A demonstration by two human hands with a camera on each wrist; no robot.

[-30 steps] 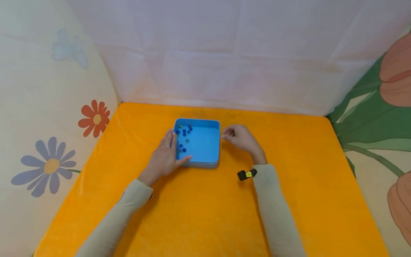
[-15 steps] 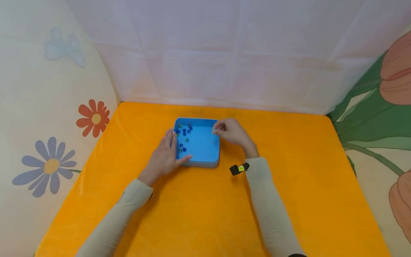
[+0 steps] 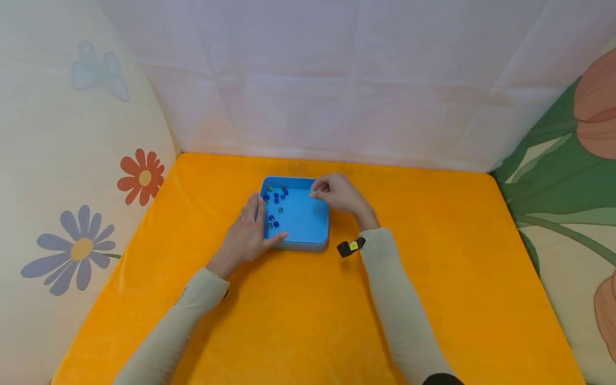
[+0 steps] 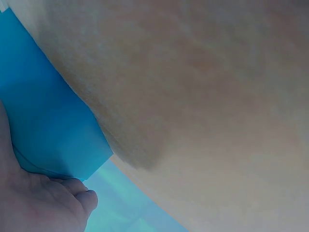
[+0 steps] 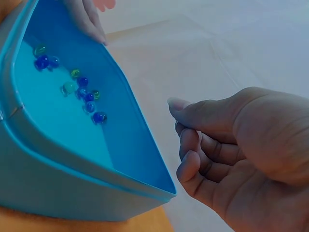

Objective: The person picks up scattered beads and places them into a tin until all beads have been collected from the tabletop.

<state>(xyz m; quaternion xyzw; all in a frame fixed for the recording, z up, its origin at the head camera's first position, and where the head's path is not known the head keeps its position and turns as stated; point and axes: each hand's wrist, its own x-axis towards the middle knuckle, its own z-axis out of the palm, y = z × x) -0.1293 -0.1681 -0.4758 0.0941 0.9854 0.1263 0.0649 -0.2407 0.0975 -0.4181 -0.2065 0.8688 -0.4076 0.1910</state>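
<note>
A blue square-cornered box [image 3: 303, 216] holds several small glass marbles [image 3: 276, 198], mostly blue with some greenish ones, toward its left side. My left hand [image 3: 243, 235] rests along the box's left wall with fingers extended, its thumb lying over the front rim. In the left wrist view a large blurred patch of skin hides most of the scene. Over the box's back right part, my right hand [image 3: 339, 193] pinches a tiny greenish marble [image 3: 312, 191] between thumb and forefinger. In the right wrist view the fingertips cover that marble.
The box stands on a table with an orange cloth [image 3: 298, 315]. Behind it hangs a pale curtain [image 3: 337, 96], with flower-patterned cloth [image 3: 82, 248] at both sides. A black strap with a yellow tag [image 3: 353, 246] sits by the right cuff.
My right hand has moved left, from outside the box's right wall to above its inside, carrying the greenish marble. My left hand and the box have stayed in place.
</note>
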